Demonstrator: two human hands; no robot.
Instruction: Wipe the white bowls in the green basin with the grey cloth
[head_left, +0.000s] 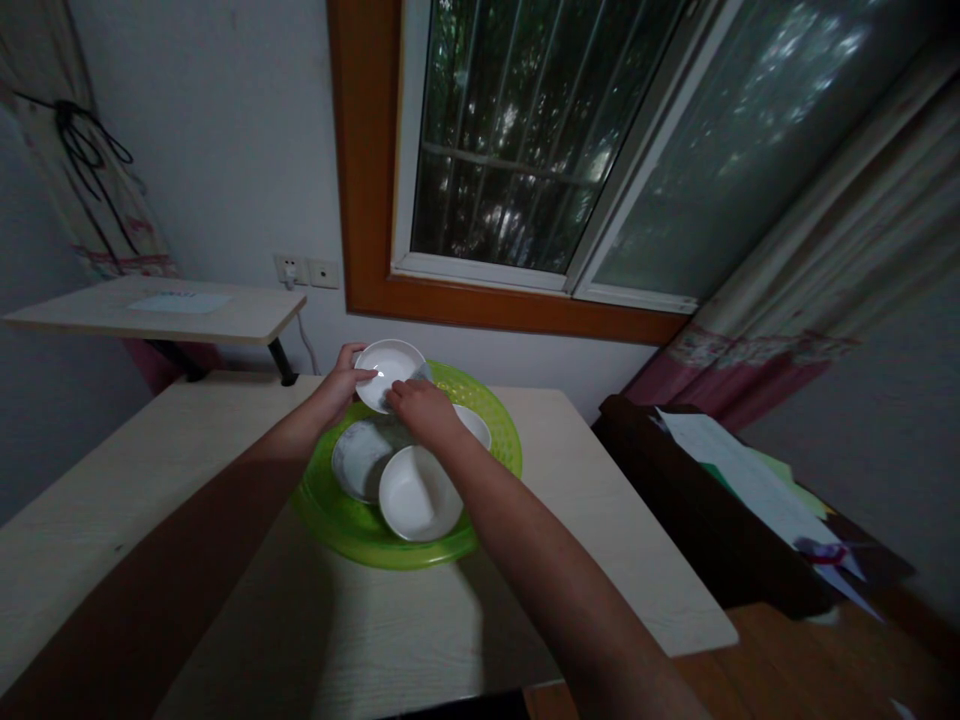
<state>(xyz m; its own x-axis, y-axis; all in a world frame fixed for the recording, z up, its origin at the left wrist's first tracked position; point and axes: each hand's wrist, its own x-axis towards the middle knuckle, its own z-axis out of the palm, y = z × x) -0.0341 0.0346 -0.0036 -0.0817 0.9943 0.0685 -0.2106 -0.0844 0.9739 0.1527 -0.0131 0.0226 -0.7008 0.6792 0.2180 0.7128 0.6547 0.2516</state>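
Observation:
My left hand (346, 385) grips a small white bowl (391, 358) by its left rim, thumb inside and fingers behind. The bowl is tilted toward me above the far side of a green plastic basin (487, 395). My right hand (421, 405) is closed at the bowl's lower right inside edge. A bit of grey cloth (424, 372) shows around its fingers, mostly hidden. Below, in the basin, lie a white bowl (416, 495), a pale patterned dish (361, 460) and another white bowl (474, 425), partly covered by my right forearm.
The basin stands on a pale wooden table (592, 520). A raised shelf (165, 305) with a paper (180, 302) is at the left. Behind are a wall socket (291, 268) and a barred window (517, 150). Papers (742, 480) lie on dark furniture (675, 490) at right.

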